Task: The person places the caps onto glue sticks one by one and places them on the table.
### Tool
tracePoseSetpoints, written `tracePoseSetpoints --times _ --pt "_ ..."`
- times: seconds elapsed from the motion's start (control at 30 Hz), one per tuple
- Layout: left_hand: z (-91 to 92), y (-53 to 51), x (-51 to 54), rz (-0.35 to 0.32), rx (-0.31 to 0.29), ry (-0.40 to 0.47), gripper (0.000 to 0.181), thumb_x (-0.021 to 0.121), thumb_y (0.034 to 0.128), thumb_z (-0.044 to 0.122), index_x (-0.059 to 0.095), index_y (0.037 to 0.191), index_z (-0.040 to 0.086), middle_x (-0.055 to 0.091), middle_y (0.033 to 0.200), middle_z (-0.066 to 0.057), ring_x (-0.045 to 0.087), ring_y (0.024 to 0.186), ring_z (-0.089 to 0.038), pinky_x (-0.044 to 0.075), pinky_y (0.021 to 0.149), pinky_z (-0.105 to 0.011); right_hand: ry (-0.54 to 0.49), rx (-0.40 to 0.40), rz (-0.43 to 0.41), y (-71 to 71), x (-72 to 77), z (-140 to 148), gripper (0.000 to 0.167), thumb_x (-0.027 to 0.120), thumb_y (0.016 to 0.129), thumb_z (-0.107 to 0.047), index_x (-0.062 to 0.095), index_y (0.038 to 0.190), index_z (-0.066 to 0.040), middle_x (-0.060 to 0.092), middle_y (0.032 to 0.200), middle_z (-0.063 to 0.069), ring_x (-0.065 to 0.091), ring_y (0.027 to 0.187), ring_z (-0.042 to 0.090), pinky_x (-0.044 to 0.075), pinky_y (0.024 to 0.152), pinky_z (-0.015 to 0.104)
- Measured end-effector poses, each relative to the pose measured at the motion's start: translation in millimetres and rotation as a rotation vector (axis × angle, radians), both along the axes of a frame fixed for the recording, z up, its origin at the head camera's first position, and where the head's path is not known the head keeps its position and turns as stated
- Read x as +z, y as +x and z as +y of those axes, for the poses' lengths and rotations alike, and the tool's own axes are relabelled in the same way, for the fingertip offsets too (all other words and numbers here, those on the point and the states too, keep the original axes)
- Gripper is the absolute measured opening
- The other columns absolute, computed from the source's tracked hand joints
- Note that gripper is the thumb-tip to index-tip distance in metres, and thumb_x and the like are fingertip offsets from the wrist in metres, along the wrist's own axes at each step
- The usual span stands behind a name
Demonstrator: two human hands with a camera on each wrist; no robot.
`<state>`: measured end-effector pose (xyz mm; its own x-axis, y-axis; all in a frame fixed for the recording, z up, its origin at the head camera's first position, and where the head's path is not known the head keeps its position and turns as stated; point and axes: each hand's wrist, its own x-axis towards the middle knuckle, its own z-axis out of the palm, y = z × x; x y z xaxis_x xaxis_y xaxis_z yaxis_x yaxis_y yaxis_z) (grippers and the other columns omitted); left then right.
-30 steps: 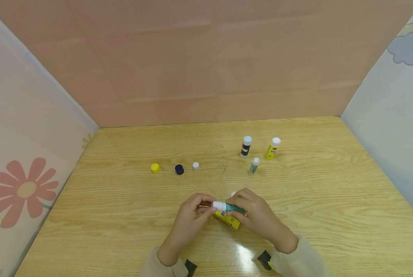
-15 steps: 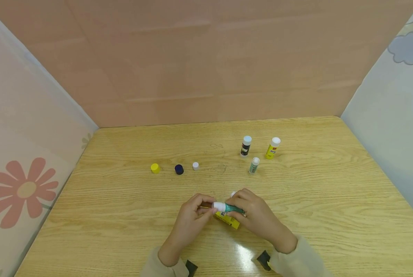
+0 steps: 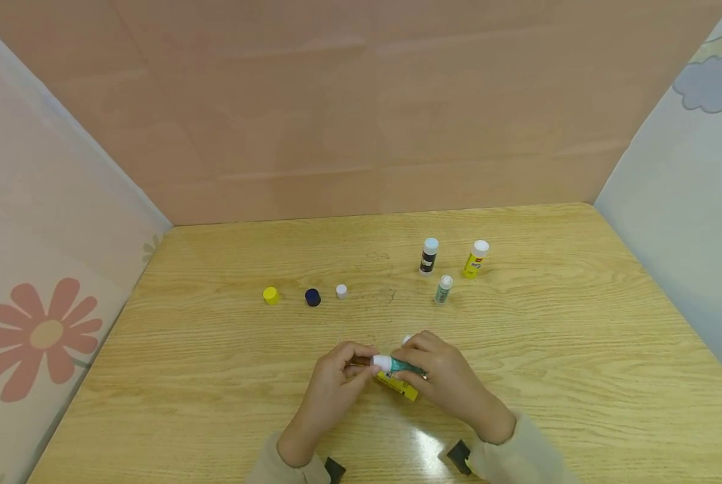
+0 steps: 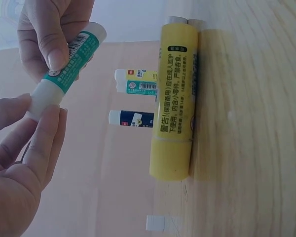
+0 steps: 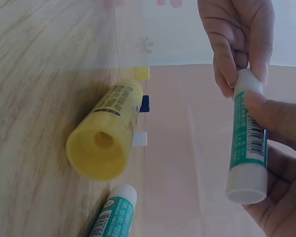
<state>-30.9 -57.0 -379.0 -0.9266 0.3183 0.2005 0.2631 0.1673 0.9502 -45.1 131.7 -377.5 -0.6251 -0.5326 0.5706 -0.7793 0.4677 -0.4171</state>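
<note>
My left hand (image 3: 332,380) pinches the white cap (image 3: 382,363) of a green glue stick between thumb and fingers. Round its green barrel (image 5: 247,131) my right hand (image 3: 447,368) keeps a grip, and the two hands hold the stick sideways above the table. Cap and barrel meet with no gap that I can see in the left wrist view. Beneath the hands lies a large yellow glue stick (image 4: 175,98), partly hidden in the head view. Another green glue stick (image 5: 113,215) lies close by; in the head view the right hand covers most of it.
Farther back stand a black-labelled glue stick (image 3: 429,257), a yellow one (image 3: 476,259) and a small green one (image 3: 443,290). To the left, a yellow cap (image 3: 271,296), a dark blue cap (image 3: 312,297) and a white cap (image 3: 341,291) form a row on the wooden table (image 3: 185,376).
The right hand has edged slightly left toward the left hand, and the white part showing between the hands looks a little shorter. Both hands keep their hold; the other things stay put.
</note>
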Motion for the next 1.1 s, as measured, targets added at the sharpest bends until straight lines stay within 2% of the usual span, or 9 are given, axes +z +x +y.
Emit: tracePoseSetpoints --times 0.3,0.53,0.83,1.0,1.1 --pt "2.3 0.2 -0.3 -0.016 0.013 -0.006 0.016 0.059 0.0801 0.002 0.056 0.094 -0.005 0.056 0.094 -0.010 0.055 0.084 -0.020 0.048 0.070 -0.021 -0.025 -0.007 0.075 0.8 -1.7 -1.3 0.027 0.074 0.059 -0.008 0.066 0.083 0.001 0.056 0.079 0.000 0.050 0.070 0.010 0.042 0.059 0.010" --pt "3.7 -0.6 0.5 -0.020 0.013 -0.028 0.017 0.059 0.0797 0.003 0.057 0.095 -0.004 0.055 0.094 -0.009 0.056 0.085 -0.020 0.048 0.070 -0.020 -0.044 -0.021 0.097 1.0 -2.7 -1.8 0.023 0.073 0.064 -0.011 0.066 0.082 0.001 0.056 0.078 0.000 0.049 0.069 0.010 0.042 0.059 0.010" --pt "6.7 -3.1 7.2 -0.041 0.032 -0.024 0.017 0.059 0.0803 0.003 0.055 0.095 -0.005 0.054 0.096 -0.010 0.055 0.088 -0.020 0.047 0.073 -0.021 -0.005 -0.042 0.064 -4.6 0.4 0.9 0.027 0.075 0.060 -0.008 0.064 0.084 -0.002 0.054 0.080 -0.001 0.049 0.072 0.010 0.042 0.060 0.012" --pt "7.9 -4.1 6.2 -0.019 0.034 0.004 0.017 0.059 0.0797 0.002 0.055 0.095 -0.005 0.054 0.095 -0.011 0.055 0.088 -0.022 0.048 0.072 -0.022 0.020 -0.048 0.025 -7.3 1.3 3.2 0.026 0.075 0.061 -0.010 0.063 0.084 -0.005 0.054 0.082 -0.003 0.049 0.075 0.009 0.044 0.063 0.015" --pt "7.6 -5.4 2.0 0.009 0.028 0.010 0.018 0.059 0.0802 0.005 0.055 0.095 -0.004 0.054 0.095 -0.011 0.055 0.087 -0.021 0.048 0.071 -0.022 0.028 -0.046 0.014 -8.0 2.5 3.6 0.026 0.076 0.061 -0.010 0.063 0.083 -0.005 0.055 0.083 -0.003 0.049 0.076 0.009 0.045 0.062 0.016"
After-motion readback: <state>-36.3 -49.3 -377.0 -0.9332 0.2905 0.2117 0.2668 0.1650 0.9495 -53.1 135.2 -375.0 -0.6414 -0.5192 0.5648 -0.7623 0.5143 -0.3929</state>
